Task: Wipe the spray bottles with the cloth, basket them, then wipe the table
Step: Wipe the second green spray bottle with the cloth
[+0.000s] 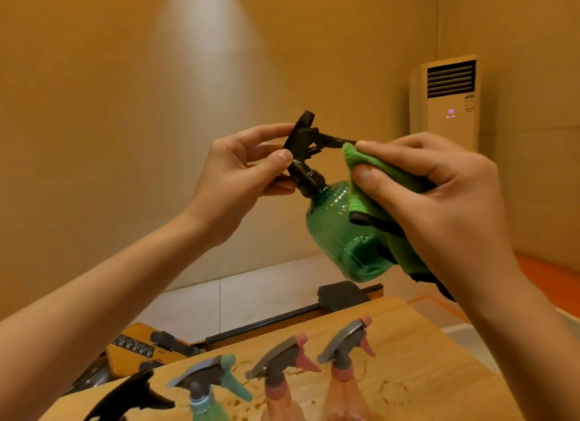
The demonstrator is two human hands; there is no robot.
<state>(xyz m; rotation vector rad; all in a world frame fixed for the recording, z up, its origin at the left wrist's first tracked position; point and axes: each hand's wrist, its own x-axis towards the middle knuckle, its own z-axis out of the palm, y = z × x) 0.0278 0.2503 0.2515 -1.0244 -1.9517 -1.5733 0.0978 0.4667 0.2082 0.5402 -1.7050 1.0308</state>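
Our left hand (232, 178) grips the translucent green plastic spray bottle (335, 232) by its black head; our right hand (445, 194) pinches the green cloth (357, 160), both well above the wooden counter (417, 351).

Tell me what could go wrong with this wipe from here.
The left hand holds the green bottle only by its black head, tilted in the air; it might slip and knock over the bottles standing on the table below. The right hand pinches the cloth on the trigger tip; a squeeze might spray.
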